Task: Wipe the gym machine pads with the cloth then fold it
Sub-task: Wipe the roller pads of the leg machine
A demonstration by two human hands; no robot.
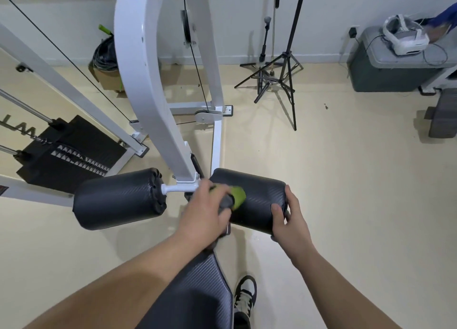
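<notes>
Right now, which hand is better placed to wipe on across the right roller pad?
The left hand. It holds the green cloth bunched against the right roller pad near its inner end. The right hand carries no cloth; it grips the pad's outer end, apparently steadying it.

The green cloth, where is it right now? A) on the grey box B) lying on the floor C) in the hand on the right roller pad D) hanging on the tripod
C: the left hand presses the green cloth onto the right roller pad, while the right hand grips that pad's outer end.
</notes>
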